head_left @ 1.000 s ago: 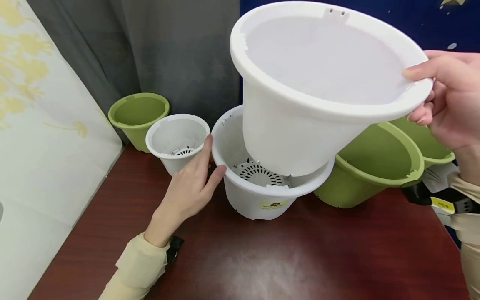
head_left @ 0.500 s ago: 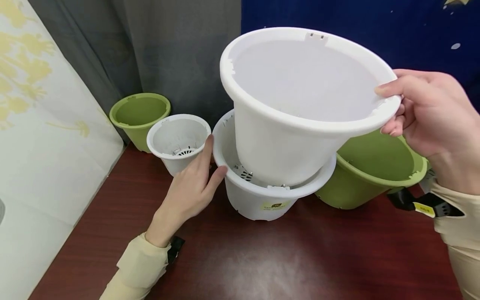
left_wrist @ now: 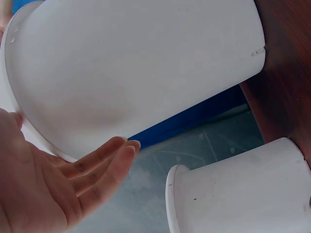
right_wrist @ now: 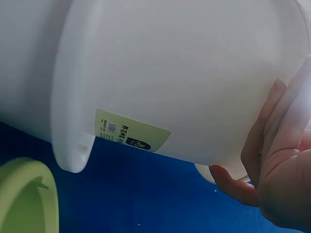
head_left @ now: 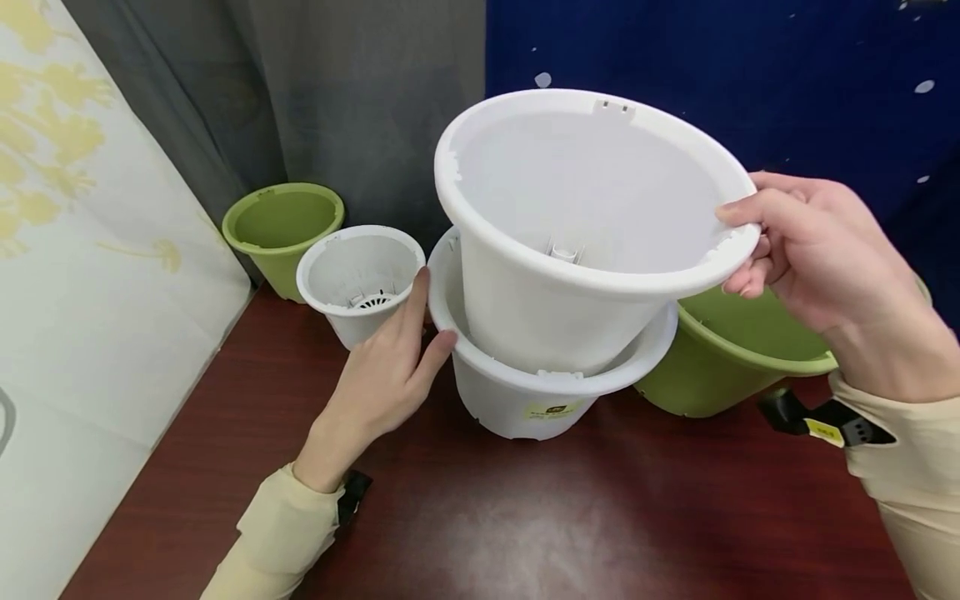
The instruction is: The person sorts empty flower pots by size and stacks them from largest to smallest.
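Upper pot (head_left: 540, 321): white, tilted, held on its right rim; base end inside the mouth of the lower pot (head_left: 517, 408).
Axes: upper pot leans right as it rises, mouth tipped toward the near side; lower pot upright on the table (head_left: 525, 517). The two axes are out of line.
Base contact: hidden; cannot tell whether the base meets the lower pot's floor.
Right hand (head_left: 832, 250): pinches the upper pot's rim, thumb inside, fingers outside. Nearer of the two hands; the upper pot lies to its left, its base down and further left.
Left hand (head_left: 382, 375): fingers extended, thumb spread, resting against the lower pot's left rim.
Left flank: small pot (head_left: 352, 258), white, just beside the left hand; back green pot (head_left: 281, 229) beyond it.
Right flank: large green pot (head_left: 705, 375), just beside the lower pot.
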Action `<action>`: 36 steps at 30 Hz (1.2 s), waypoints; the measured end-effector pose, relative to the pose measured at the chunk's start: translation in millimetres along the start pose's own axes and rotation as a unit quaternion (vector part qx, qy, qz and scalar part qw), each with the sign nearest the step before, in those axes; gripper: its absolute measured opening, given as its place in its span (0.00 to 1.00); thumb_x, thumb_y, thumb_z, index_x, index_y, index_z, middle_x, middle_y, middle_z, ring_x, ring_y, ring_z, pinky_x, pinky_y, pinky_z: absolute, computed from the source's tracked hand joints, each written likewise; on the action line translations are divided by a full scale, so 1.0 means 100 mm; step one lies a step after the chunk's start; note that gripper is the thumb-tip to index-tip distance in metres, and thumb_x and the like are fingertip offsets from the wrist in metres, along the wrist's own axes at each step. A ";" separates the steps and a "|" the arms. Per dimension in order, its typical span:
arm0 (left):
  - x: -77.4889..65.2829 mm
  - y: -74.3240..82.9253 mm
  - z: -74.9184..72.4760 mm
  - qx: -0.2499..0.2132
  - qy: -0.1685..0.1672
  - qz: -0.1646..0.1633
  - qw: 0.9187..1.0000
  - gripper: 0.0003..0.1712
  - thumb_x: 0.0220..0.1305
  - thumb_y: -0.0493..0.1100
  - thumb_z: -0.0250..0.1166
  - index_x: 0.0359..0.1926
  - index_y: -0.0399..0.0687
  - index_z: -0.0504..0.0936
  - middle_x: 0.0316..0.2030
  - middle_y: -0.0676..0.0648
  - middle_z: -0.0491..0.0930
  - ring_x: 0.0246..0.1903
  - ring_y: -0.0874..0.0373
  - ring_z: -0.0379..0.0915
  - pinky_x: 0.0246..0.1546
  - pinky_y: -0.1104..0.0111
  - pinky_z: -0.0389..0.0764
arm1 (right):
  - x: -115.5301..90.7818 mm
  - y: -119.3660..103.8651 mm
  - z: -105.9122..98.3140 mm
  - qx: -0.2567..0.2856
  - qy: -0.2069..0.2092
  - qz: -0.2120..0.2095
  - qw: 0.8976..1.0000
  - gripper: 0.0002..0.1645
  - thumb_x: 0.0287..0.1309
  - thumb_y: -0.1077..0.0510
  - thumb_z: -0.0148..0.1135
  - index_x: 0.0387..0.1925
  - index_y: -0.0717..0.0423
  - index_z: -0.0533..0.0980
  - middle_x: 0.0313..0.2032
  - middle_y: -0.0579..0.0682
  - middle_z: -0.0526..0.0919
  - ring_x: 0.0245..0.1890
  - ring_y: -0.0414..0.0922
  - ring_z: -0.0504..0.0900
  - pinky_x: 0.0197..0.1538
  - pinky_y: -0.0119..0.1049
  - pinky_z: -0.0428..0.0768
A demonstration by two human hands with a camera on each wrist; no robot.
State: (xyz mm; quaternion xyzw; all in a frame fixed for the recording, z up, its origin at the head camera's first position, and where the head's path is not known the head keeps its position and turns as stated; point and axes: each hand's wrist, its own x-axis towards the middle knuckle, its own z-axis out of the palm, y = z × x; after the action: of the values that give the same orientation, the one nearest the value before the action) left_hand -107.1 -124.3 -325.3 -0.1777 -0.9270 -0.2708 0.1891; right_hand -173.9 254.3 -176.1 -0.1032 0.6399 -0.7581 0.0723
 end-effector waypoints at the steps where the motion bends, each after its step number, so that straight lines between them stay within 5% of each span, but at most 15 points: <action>1: 0.00 0.00 0.00 0.000 -0.001 0.000 1.000 0.45 0.76 0.70 0.38 0.82 0.52 0.42 0.77 0.45 0.56 0.72 0.51 0.60 0.56 0.45 0.74 | -0.01 0.02 0.01 0.000 -0.001 0.000 1.000 0.10 0.68 0.72 0.55 0.49 0.69 0.76 0.21 0.63 0.84 0.10 0.50 0.81 0.13 0.34 0.76; 15: -0.01 0.02 -0.01 0.003 -0.006 -0.003 1.000 0.45 0.76 0.71 0.36 0.82 0.52 0.41 0.76 0.44 0.57 0.71 0.50 0.61 0.56 0.45 0.74 | -0.02 0.15 0.09 -0.012 -0.029 0.024 0.999 0.11 0.70 0.72 0.53 0.51 0.67 0.74 0.23 0.63 0.85 0.12 0.50 0.82 0.16 0.34 0.78; 25: -0.02 0.04 -0.02 0.005 -0.015 -0.008 1.000 0.45 0.76 0.71 0.36 0.82 0.53 0.39 0.76 0.44 0.56 0.72 0.51 0.59 0.55 0.45 0.75 | -0.05 0.27 0.09 -0.026 -0.041 0.037 0.998 0.18 0.71 0.70 0.53 0.58 0.71 0.61 0.25 0.63 0.85 0.13 0.49 0.83 0.18 0.35 0.79; 36: -0.03 0.03 -0.02 0.005 -0.014 -0.004 1.000 0.45 0.77 0.69 0.37 0.82 0.52 0.38 0.77 0.46 0.54 0.72 0.51 0.59 0.57 0.46 0.74 | -0.02 0.40 0.14 -0.033 -0.058 0.047 0.997 0.18 0.70 0.70 0.55 0.57 0.72 0.62 0.26 0.63 0.85 0.15 0.51 0.84 0.18 0.36 0.79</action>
State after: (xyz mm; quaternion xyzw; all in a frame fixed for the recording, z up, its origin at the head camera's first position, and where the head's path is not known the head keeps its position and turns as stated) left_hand -102.6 -124.0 -324.4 -0.1771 -0.9314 -0.2647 0.1763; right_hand -169.4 234.4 -213.7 -0.1189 0.6635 -0.7251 0.1410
